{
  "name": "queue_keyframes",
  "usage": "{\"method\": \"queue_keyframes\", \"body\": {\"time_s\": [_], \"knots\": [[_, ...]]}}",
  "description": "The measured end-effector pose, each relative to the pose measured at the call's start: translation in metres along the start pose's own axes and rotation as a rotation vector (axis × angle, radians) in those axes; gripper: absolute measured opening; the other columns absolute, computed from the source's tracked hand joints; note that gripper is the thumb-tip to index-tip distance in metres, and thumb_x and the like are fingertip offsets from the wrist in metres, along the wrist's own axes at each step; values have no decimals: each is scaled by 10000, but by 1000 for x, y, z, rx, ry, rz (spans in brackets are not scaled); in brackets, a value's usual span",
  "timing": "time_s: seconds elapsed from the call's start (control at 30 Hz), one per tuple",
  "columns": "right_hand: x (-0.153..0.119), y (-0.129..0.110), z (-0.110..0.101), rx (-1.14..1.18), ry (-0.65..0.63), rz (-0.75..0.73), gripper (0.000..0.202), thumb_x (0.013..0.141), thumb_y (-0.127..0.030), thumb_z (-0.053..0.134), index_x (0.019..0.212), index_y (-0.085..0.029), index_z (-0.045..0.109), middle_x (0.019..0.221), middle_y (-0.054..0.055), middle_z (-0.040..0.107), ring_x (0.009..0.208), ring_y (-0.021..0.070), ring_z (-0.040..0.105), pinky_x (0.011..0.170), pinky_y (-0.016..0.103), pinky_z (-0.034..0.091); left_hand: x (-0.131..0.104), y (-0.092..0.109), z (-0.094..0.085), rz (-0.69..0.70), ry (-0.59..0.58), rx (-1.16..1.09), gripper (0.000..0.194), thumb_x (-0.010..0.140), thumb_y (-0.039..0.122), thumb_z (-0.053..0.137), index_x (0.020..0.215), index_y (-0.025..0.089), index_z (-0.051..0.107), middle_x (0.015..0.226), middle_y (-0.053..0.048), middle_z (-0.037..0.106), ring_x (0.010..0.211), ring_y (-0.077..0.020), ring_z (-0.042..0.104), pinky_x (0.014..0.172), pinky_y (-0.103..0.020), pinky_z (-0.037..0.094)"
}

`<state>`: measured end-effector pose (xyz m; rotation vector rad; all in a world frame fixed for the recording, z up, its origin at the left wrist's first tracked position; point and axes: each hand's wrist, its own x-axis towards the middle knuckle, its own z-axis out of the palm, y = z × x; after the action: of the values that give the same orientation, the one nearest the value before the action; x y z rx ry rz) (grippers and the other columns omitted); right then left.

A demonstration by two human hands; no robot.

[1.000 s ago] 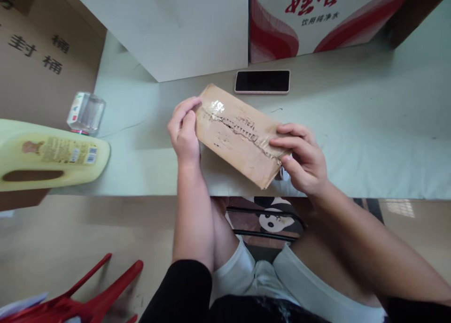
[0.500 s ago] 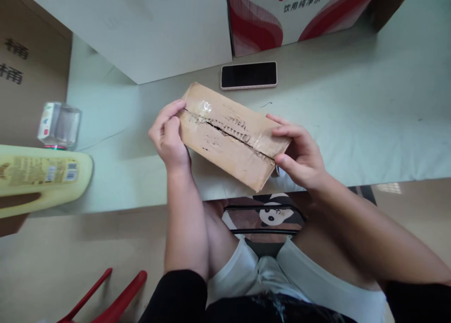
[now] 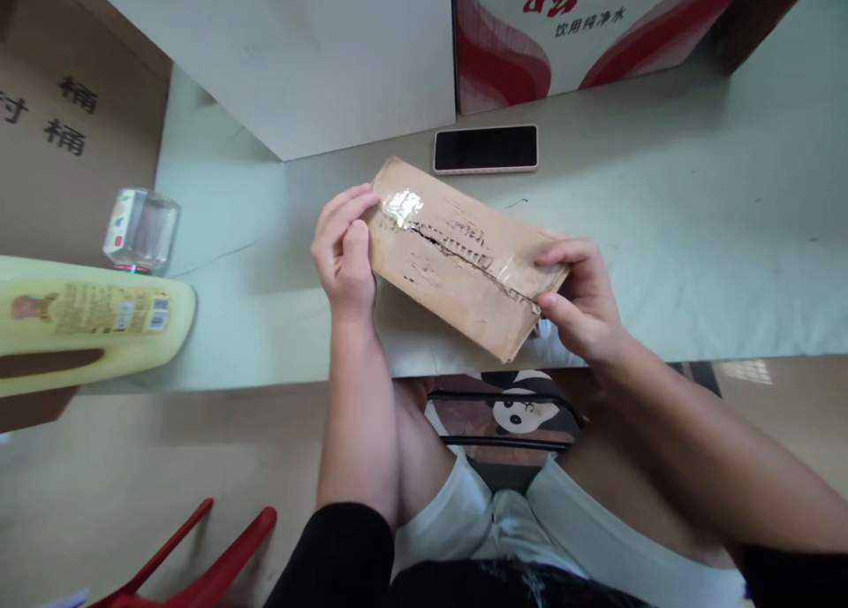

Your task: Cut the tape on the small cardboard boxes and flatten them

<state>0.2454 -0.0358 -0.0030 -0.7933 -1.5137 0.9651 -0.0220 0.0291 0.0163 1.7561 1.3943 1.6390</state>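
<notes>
Carton (image 3: 457,277) held at both ends, above the near part of the cloth-covered surface (image 3: 695,237); whether its underside is in contact with the cloth cannot be told. Long axis slanted, the end by the left hand (image 3: 345,259) set farther from the body than the end by the right hand (image 3: 586,303). Upper face crossed lengthwise by a ragged split; shiny tape (image 3: 403,207) noted near the left end. Left end grasped by the left hand: fingers bent around the far corner, thumb raised along the end, wrist nearly in line with the forearm, which is brought up almost straight from the lower edge of the view. Right end pinched by the right hand: thumb laid at the end of the split, index finger curled onto the upper face, the remaining fingers partly hidden. Right forearm angled in from the lower right, more slanted than the left. Both upper arms covered by black sleeves. Phone (image 3: 486,148), dark screen up, seen beyond the carton, near the white box (image 3: 358,60) and the red-and-white box (image 3: 510,60). Clear bottle (image 3: 149,228) and yellow jug (image 3: 142,325) recorded at left, well apart from the left hand, the bottle's capped end beside the jug.
</notes>
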Motion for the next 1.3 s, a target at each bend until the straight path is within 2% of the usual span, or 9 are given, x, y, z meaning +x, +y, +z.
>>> {"method": "queue_keyframes", "body": {"time_s": [0.27, 0.43, 0.6, 0.73, 0.83, 0.9, 1.07, 1.3], "knots": [[0, 7, 2, -90, 22, -1, 376, 875, -608, 624, 1110, -336, 516, 1376, 60, 609, 1266, 312, 608, 996, 557, 537, 1, -5, 0, 72, -16, -51, 364, 943, 574, 549, 1077, 296, 742, 1229, -29, 694, 1273, -262, 614, 1170, -512, 428], [-1, 10, 2, -72, 20, -34, 363, 884, -580, 621, 1130, -339, 507, 1383, 60, 612, 1267, 308, 606, 988, 547, 540, 1, -2, 0, 19, -20, -52, 439, 928, 649, 529, 1109, 313, 746, 1236, -34, 679, 1299, -274, 599, 1190, -516, 411], [2, 9, 2, -50, 10, -66, 326, 896, -546, 637, 1121, -344, 516, 1374, 55, 614, 1281, 310, 603, 993, 553, 531, 0, -1, 1, 45, -6, -50, 443, 944, 652, 512, 1091, 312, 754, 1229, -27, 698, 1266, -249, 623, 1182, -499, 427], [2, 10, 2, -71, 21, -70, 342, 885, -567, 641, 1119, -351, 518, 1358, 56, 616, 1268, 310, 608, 984, 560, 537, -1, -2, 2, 30, 12, -34, 536, 1004, 654, 349, 1137, 309, 738, 1244, -18, 706, 1278, -224, 613, 1173, -487, 435], [1, 11, 1, -73, 17, -69, 335, 888, -552, 636, 1129, -350, 520, 1366, 62, 614, 1262, 312, 609, 971, 557, 539, 0, -1, 1, 4, 1, -12, 499, 952, 685, 450, 1099, 316, 752, 1232, -22, 706, 1272, -250, 619, 1184, -502, 427], [0, 11, 1, -54, 12, -77, 326, 892, -521, 643, 1142, -346, 529, 1369, 63, 612, 1270, 309, 604, 971, 540, 538, 1, 1, 1, 9, -1, -19, 432, 918, 657, 544, 1057, 314, 767, 1215, -30, 706, 1253, -264, 630, 1184, -508, 425], [-2, 13, 0, -42, 24, -87, 321, 900, -491, 636, 1163, -336, 537, 1363, 69, 614, 1265, 301, 604, 952, 502, 541, 2, 2, 2, -13, 7, -13, 272, 936, 478, 589, 1007, 304, 786, 1196, -29, 710, 1249, -260, 626, 1186, -504, 423], [-2, 15, 0, -51, 19, -82, 326, 895, -514, 634, 1163, -357, 533, 1368, 57, 603, 1268, 306, 596, 965, 518, 532, 1, 1, 3, -13, 24, -19, 229, 930, 344, 583, 998, 305, 799, 1172, -17, 731, 1220, -244, 642, 1170, -487, 441]]}}
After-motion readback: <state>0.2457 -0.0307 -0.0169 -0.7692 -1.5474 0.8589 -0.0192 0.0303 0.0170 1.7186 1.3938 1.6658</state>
